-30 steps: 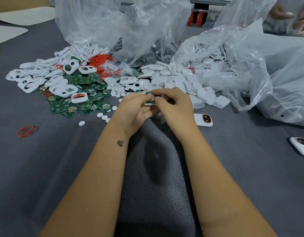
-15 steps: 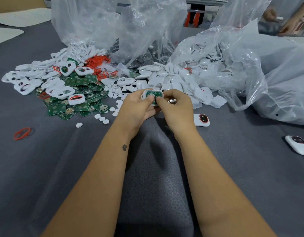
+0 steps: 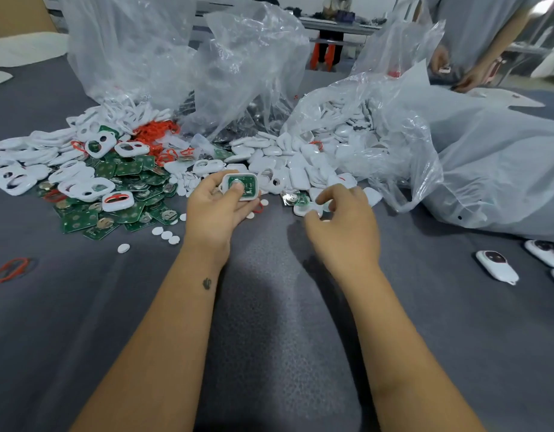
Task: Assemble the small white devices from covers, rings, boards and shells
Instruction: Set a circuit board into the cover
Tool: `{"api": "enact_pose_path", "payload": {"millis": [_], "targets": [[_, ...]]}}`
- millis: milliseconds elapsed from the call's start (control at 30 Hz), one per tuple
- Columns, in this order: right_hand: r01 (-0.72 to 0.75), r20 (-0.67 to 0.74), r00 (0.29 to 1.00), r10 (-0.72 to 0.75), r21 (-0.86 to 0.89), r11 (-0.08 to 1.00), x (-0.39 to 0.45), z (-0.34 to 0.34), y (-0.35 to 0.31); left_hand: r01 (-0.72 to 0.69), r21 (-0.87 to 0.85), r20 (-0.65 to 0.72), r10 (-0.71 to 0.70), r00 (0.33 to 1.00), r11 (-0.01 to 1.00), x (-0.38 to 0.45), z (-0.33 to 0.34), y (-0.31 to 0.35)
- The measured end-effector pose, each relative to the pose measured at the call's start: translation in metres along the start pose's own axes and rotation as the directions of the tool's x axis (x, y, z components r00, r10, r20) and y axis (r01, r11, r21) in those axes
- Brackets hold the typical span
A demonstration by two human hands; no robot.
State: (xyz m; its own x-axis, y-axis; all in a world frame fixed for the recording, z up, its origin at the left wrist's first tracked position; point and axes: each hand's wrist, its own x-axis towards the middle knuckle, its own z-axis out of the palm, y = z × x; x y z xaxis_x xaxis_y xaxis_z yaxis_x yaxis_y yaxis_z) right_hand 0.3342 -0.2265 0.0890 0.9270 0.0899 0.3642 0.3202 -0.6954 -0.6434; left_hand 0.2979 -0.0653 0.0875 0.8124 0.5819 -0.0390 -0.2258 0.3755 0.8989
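Left hand (image 3: 213,210) at centre frame grips a rounded-square white shell (image 3: 242,186) with a green board seated inside, thumb pressing on the board's round metal disc. Right hand (image 3: 344,226) hovers just right of it, fingers loosely curled over a white piece on the cloth (whether it pinches that piece, I cannot tell). The table (image 3: 269,338) wears a grey, pebbled fabric. Left of centre: a heap of flat green boards (image 3: 122,194), glossy white covers (image 3: 82,185) with oval cut-outs, thin orange rings (image 3: 155,129). Crinkled clear plastic bags (image 3: 378,135) at upper right spill smooth white shells. Finished devices (image 3: 497,265) lie at the right edge. No writing is legible.
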Motion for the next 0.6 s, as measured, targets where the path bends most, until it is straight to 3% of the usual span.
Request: {"api": "enact_pose_path", "payload": {"millis": [133,267,333,467,600], "targets": [[-0.055,0.199,0.977,0.080,-0.130,0.990,0.008,-0.025,0.024,0.020,-0.044,-0.004,-0.020,1.000,0.999,-0.001,0.000,0.001],[-0.063,0.027,0.997,0.076,-0.329,0.942,0.021,-0.030,0.030,0.026,-0.072,-0.002,-0.026,1.000,0.997,0.000,-0.001,0.002],[-0.043,-0.003,0.999,0.044,-0.258,0.965,0.030,-0.023,0.020,0.023,-0.080,-0.003,-0.023,1.000,0.997,0.001,-0.001,0.002],[0.028,0.118,0.993,-0.021,-0.062,0.998,0.051,0.011,-0.007,0.020,-0.100,0.001,-0.020,1.000,0.995,0.001,-0.002,0.001],[-0.011,0.149,0.988,0.033,-0.141,0.990,0.067,0.041,-0.018,0.025,-0.093,-0.005,-0.025,1.000,0.995,0.002,-0.002,0.000]]}}
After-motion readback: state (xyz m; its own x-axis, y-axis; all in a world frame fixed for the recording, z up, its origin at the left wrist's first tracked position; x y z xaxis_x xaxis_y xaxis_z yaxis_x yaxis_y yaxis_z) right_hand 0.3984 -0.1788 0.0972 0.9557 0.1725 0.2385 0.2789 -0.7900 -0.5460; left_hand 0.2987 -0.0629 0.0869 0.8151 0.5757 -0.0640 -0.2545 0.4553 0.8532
